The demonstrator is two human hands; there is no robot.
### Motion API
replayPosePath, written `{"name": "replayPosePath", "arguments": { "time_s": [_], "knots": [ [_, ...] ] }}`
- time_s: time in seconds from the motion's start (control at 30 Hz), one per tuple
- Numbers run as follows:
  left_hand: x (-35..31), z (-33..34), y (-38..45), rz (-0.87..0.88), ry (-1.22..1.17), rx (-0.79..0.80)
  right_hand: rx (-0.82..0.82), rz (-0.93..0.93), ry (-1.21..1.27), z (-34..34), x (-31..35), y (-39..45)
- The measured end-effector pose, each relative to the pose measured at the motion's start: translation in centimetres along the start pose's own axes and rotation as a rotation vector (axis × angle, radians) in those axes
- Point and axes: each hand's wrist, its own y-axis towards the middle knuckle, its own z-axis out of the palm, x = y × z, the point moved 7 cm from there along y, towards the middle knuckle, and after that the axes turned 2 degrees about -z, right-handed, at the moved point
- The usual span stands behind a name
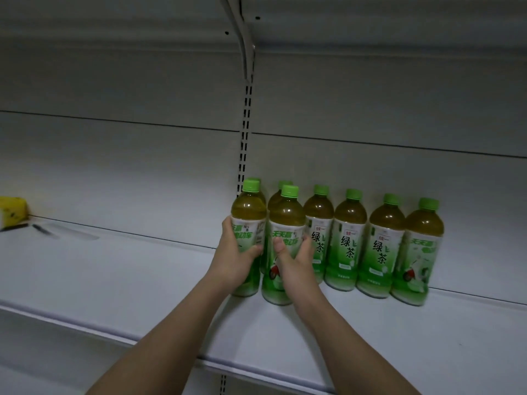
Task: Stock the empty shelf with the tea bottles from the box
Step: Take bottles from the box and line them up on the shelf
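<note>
Several green-capped tea bottles with green and white labels stand in a row on the white shelf (114, 280). My left hand (233, 258) wraps around the leftmost front bottle (248, 212). My right hand (293, 260) grips the bottle beside it (286, 220). Both held bottles stand upright on the shelf, touching each other. Two more caps show behind them. To the right stand four more bottles, the nearest (318, 223) and the last (419, 246). The box is out of view.
A yellow package (12, 210) sits at the far left of the shelf by the back wall. A slotted upright (244, 138) runs up the back panel. Another shelf hangs overhead. The shelf's front edge (256, 369) crosses below my forearms.
</note>
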Motion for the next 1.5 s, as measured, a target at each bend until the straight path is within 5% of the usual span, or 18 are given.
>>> {"name": "replayPosePath", "arguments": {
  "time_s": [0.63,1.0,1.23,1.5],
  "knots": [
    [1.5,-0.7,1.6,0.025,0.005,0.017,-0.095,0.014,-0.067,2.0,-0.6,0.8],
    [1.4,-7.2,-4.5,-0.233,0.646,0.015,-0.073,0.362,-0.225,-0.8,0.2,-6.7],
    [0.0,-7.7,-12.4,-0.154,0.926,0.126,0.070,0.289,-0.418,-0.4,4.7,-13.5],
    [-0.2,-9.9,-21.6,-0.168,0.730,0.201,0.434,0.388,-0.735,0.1,7.1,-23.1]
  ]
}}
